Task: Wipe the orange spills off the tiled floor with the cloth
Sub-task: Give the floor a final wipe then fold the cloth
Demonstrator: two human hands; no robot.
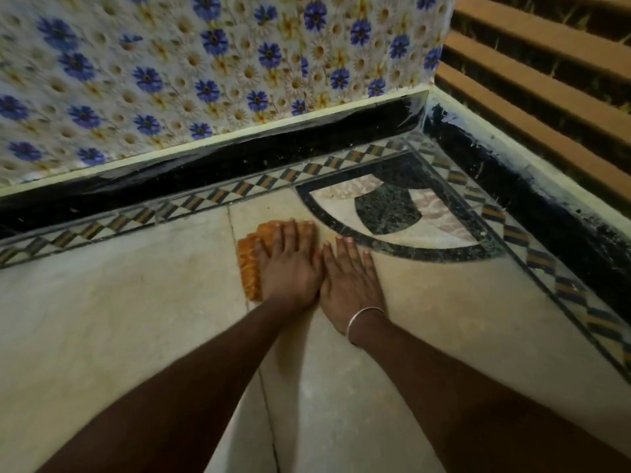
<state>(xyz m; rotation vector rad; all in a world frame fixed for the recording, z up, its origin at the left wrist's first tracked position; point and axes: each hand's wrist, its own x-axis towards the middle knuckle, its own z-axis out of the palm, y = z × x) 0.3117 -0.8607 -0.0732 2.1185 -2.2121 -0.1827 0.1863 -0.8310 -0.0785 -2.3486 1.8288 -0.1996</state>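
A home's room corner; inlaid tiled floor point(136, 302); floral cloth point(205, 73) hanging

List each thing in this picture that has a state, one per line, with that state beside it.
Orange cloth: bunched, flat on the floor, pressed under the left hand.
Left hand: palm down on the cloth, fingers spread.
Right hand: flat on bare floor, beside the cloth, holding nothing.
Bangle: on the right wrist.
Tiled floor: faint orange tint left of the cloth.
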